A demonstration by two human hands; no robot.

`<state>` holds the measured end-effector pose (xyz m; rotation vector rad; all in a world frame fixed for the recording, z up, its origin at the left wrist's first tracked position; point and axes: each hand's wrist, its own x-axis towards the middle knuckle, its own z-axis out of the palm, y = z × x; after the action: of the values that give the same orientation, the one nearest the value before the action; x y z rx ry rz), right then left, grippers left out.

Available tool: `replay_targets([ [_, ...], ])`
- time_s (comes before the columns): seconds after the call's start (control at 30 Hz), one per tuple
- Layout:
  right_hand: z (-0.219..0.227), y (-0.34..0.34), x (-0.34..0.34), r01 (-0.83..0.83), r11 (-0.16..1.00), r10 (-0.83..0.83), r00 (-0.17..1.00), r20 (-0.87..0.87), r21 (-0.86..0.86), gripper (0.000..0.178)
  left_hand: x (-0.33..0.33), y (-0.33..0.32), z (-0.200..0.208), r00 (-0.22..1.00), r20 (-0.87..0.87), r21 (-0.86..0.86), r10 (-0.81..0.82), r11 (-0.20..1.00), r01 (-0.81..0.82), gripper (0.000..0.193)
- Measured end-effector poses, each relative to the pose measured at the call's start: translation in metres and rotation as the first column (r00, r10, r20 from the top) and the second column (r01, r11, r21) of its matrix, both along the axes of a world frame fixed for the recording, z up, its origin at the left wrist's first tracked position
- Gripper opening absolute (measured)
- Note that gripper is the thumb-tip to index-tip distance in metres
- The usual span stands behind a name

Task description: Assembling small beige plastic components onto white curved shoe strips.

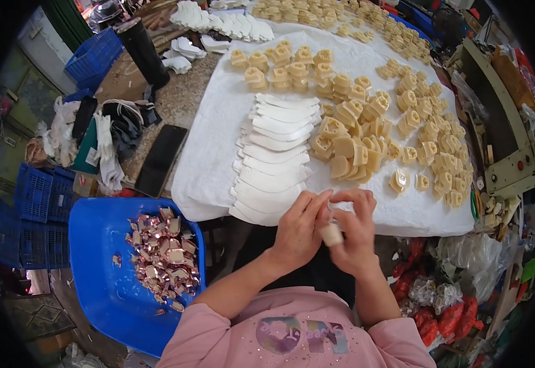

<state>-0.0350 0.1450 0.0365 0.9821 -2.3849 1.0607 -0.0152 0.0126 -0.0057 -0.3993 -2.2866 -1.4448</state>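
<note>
The right hand (pixel 357 236) pinches a small, cream, plastic-looking block (pixel 331 235) beside the left hand (pixel 297 230) (whether that grips too, I cannot tell), by the white cloth-covered table (pixel 203 184); a slackened pinch could let the block fall.

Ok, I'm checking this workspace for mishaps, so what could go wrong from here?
The small cream piece between the left hand and right hand is near the white cloth's front edge; if it slipped, it might fall off the table. The overlapping white pieces reach close to the left hand, so a nudge could disturb the row. The black phone lies beside the blue tub and might get knocked in.
</note>
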Motion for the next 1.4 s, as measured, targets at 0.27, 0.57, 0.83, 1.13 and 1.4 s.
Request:
replay_targets([
  [0.27, -0.071, 0.146, -0.089, 0.719, 0.693, -0.718, 0.695, -0.045, 0.052, 0.035, 0.006, 0.005, -0.009, 0.878, 0.421, 0.504, -0.227, 0.863, -0.019, 0.036],
  [0.57, -0.033, 0.130, -0.076, 0.556, 0.779, -0.614, 0.771, 0.171, 0.289, 0.042, 0.008, -0.001, -0.009, 0.876, 0.424, 0.511, -0.229, 0.859, -0.023, 0.034],
  [0.83, -0.030, 0.146, -0.061, 0.566, 0.720, -0.679, 0.695, 0.237, 0.402, 0.049, 0.013, -0.005, -0.012, 0.870, 0.433, 0.511, -0.235, 0.859, -0.022, 0.033],
  [1.13, -0.084, 0.154, -0.044, 0.714, 0.699, -0.714, 0.696, 0.073, 0.042, 0.043, 0.015, -0.012, 0.000, 0.751, 0.458, 0.811, -0.476, 0.570, -0.133, 0.034],
  [1.4, -0.066, 0.167, -0.027, 0.563, 0.793, -0.566, 0.822, -0.062, 0.232, 0.037, 0.022, -0.009, 0.002, 0.775, 0.317, 0.920, -0.547, 0.377, -0.110, 0.036],
])
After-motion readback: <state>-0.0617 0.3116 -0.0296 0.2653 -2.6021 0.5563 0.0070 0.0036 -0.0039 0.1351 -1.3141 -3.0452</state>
